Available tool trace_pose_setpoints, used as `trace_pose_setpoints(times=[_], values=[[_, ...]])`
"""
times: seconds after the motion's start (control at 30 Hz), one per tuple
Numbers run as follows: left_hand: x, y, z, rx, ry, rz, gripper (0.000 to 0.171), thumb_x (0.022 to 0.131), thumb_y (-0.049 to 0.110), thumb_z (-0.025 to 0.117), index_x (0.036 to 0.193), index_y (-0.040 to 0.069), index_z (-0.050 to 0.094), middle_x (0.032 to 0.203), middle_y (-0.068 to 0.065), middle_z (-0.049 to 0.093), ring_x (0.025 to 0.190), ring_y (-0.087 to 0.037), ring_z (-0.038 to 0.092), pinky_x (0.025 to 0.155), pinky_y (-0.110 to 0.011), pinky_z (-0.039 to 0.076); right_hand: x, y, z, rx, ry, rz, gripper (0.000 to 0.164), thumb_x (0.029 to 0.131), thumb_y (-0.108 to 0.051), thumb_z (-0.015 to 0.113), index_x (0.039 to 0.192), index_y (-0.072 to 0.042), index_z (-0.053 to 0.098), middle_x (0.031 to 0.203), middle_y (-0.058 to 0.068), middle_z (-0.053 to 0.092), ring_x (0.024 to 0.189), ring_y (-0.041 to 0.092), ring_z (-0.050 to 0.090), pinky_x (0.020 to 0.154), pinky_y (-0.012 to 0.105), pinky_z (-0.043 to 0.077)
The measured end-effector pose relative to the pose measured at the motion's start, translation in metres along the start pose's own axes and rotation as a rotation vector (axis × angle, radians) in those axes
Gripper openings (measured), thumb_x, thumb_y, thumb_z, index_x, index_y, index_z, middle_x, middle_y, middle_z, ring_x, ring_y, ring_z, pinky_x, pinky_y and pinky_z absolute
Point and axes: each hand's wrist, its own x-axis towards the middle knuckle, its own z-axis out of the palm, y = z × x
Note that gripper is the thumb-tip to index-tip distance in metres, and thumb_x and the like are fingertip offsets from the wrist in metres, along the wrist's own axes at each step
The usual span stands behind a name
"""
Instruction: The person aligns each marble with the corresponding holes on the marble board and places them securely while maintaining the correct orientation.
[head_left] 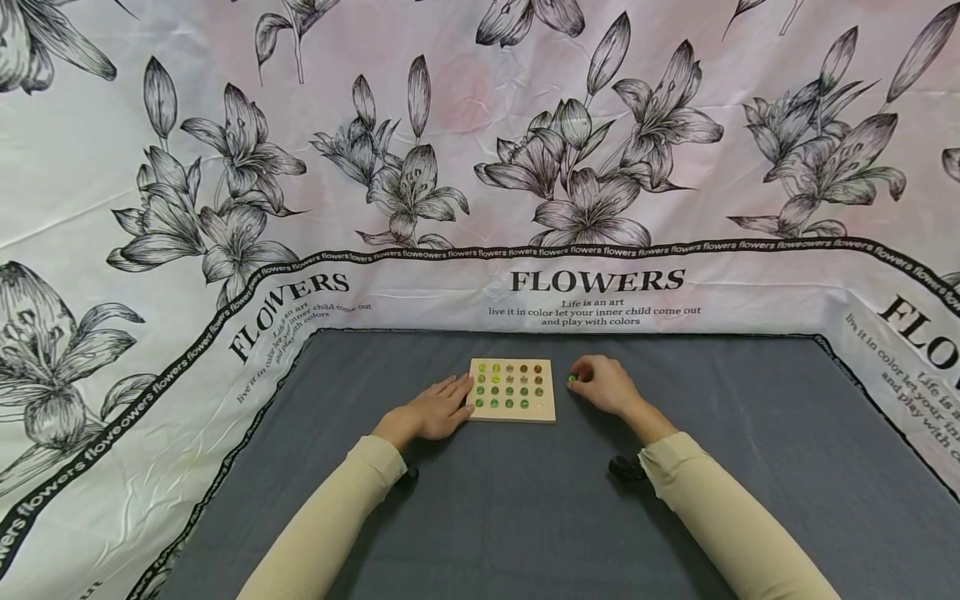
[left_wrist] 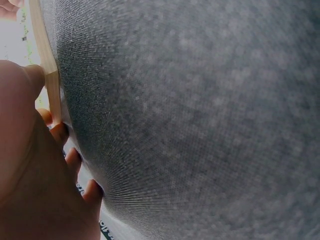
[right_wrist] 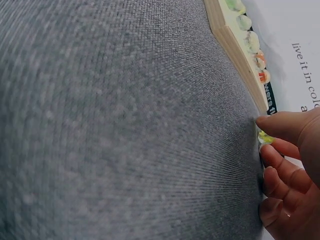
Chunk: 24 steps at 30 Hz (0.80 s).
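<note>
A light wooden board lies on the grey cloth, with rows of glass marbles in its hollows. The marbles run from yellow-green and green to amber-brown; bare wood shows at the front right hollow. My left hand rests at the board's left edge, fingers extended, its thumb against the side of the wood. Right of the board, my right hand pinches a yellow-green glass marble between thumb and index finger, low over the cloth. The right hand's other fingers are curled.
Grey cloth covers the table around the board. A white border printed with FLOWERS and line-drawn lilies runs behind and along the sides. A dark wrist device sits by the right sleeve cuff.
</note>
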Motion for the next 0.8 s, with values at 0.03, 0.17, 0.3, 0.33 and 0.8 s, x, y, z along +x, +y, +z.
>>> trace_pose_setpoints(times=[0.03, 0.17, 0.3, 0.33, 0.8], values=[[0.001, -0.001, 0.001, 0.005, 0.000, 0.000, 0.064, 0.113, 0.045, 0.027, 0.166, 0.015, 0.008, 0.173, -0.003, 0.007, 0.159, -0.025, 0.006, 0.128, -0.045, 0.010, 0.001, 0.000, 0.000, -0.006, 0.003, 0.003, 0.024, 0.092, -0.020, 0.076, 0.110, -0.004, 0.075, 0.095, 0.009, 0.070, 0.082, 0.023, 0.063, 0.070, 0.041, 0.050], [0.003, -0.003, 0.001, -0.002, 0.012, 0.008, 0.064, 0.113, 0.045, 0.028, 0.166, 0.015, 0.009, 0.172, -0.004, 0.008, 0.159, -0.026, 0.007, 0.128, -0.046, 0.011, 0.002, 0.001, -0.001, -0.013, 0.009, 0.005, 0.017, 0.093, -0.019, 0.076, 0.104, -0.006, 0.076, 0.092, 0.007, 0.070, 0.079, 0.021, 0.062, 0.068, 0.039, 0.049], [0.006, -0.005, 0.003, 0.002, 0.009, 0.006, 0.065, 0.113, 0.046, 0.028, 0.167, 0.016, 0.008, 0.172, -0.003, 0.007, 0.159, -0.025, 0.007, 0.128, -0.046, 0.011, 0.001, 0.000, -0.003, -0.007, 0.007, -0.003, 0.014, 0.093, -0.017, 0.076, 0.102, -0.006, 0.076, 0.091, 0.006, 0.071, 0.079, 0.020, 0.063, 0.068, 0.039, 0.050], [0.006, -0.005, 0.003, 0.003, 0.008, 0.006, 0.065, 0.113, 0.046, 0.028, 0.167, 0.016, 0.008, 0.172, -0.003, 0.007, 0.159, -0.025, 0.007, 0.128, -0.046, 0.011, 0.001, -0.001, -0.004, -0.006, 0.006, -0.003, 0.014, 0.093, -0.017, 0.075, 0.102, -0.006, 0.076, 0.091, 0.006, 0.071, 0.080, 0.020, 0.063, 0.068, 0.039, 0.050], [0.004, -0.003, 0.003, 0.004, 0.008, 0.003, 0.064, 0.113, 0.045, 0.027, 0.167, 0.015, 0.009, 0.172, -0.003, 0.007, 0.159, -0.026, 0.007, 0.128, -0.046, 0.011, -0.017, -0.016, -0.002, 0.129, -0.014, -0.119, 0.008, 0.092, -0.009, 0.076, 0.098, -0.003, 0.075, 0.087, 0.004, 0.073, 0.079, 0.018, 0.067, 0.072, 0.037, 0.054]])
